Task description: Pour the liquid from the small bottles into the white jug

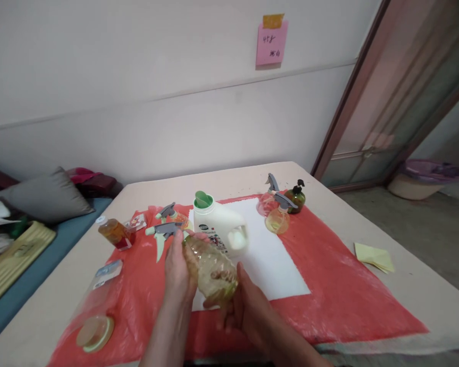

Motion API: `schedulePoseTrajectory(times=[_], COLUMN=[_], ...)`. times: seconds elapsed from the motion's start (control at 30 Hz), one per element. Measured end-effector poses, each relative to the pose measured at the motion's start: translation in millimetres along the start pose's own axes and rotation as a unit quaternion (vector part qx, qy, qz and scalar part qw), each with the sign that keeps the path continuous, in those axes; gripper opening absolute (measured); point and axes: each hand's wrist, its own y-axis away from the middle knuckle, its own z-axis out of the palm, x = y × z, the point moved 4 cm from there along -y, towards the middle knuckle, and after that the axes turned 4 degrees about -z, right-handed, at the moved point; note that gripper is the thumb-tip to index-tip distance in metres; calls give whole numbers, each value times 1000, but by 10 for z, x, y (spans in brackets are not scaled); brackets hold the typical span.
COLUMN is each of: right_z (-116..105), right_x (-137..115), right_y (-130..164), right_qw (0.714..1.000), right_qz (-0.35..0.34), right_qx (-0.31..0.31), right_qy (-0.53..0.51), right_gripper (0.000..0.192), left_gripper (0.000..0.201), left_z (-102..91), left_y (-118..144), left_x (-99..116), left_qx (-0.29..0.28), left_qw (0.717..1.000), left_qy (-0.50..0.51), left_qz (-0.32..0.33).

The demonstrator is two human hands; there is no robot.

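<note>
Between my two hands lies a clear, greenish-yellow spray bottle [212,265], tilted on its side with its grey and pale green trigger head pointing left. My left hand [179,262] is closed round the bottle near its neck. At the base end, my right hand [247,295] grips it from the right, fingers curled underneath and partly hidden. Just beyond the bottle stands a white jug [224,219] with a green cap or cup in its mouth. Under them is a white sheet [263,260] on red plastic [329,285].
More spray bottles stand at the right, one of them yellowish [278,220], beside a dark green pump bottle [296,196]. At left are an amber bottle [115,233], a clear jar lying down [97,308] and another spray bottle [180,220]. Yellow notes [374,256] lie near the right edge.
</note>
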Motion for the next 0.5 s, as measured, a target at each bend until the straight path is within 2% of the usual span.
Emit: schedulePoseTrajectory(times=[0.07,0.13,0.2,0.23,0.27,0.3,0.4,0.43,0.5], right_z=[-20,-20,-27,-36,-44,-49,-23,-6,26], right_x=[-104,-179,-207,-213,-216,-216,-184,-172,-141], right_y=[31,84,125,134,135,127,73,60,44], right_qw=[983,930,870,853,850,864,946,963,978], right_qz=[-111,-199,-237,-243,-244,-242,-194,-175,-144], right_qx=[60,105,144,157,159,146,44,16,-19], right_qy=[135,291,407,435,439,417,255,202,152], right_gripper=[76,81,95,97,96,92,74,71,68], left_gripper=[31,31,30,31,31,32,31,30,28], left_z=[-13,-5,11,16,17,16,4,-1,-15], left_y=[-2,20,48,58,63,64,54,51,41], left_x=[25,48,49,43,37,31,32,41,79], left_qx=[25,41,46,45,41,33,1,-8,-19], left_qw=[999,998,996,995,995,994,990,990,989], left_qy=[-11,-30,-51,-64,-78,-93,-129,-134,-138], left_qz=[19,48,58,57,53,48,47,49,53])
